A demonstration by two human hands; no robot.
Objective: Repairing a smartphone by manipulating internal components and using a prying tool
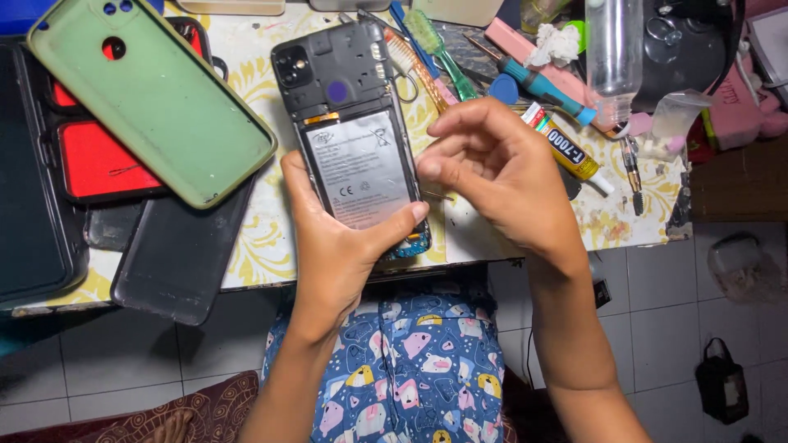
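My left hand (pixel 336 238) grips an opened smartphone (pixel 349 123) from below, thumb across its lower edge. The phone's back cover is off, showing a grey battery (pixel 361 168), the camera module and a dark board. My right hand (pixel 497 176) hovers at the phone's right side with fingers curled and pinched together; whether a small part sits between the fingertips I cannot tell. Both hands are over the table's front edge.
A green phone case (pixel 152 94) lies on a red-and-black tool tray (pixel 90 160). A dark back cover (pixel 180 254) overhangs the edge. Glue tube (pixel 566 149), toothbrushes (pixel 427 49), screwdriver (pixel 546 86) and a clear bottle (pixel 614 53) crowd the back right. Tiled floor below.
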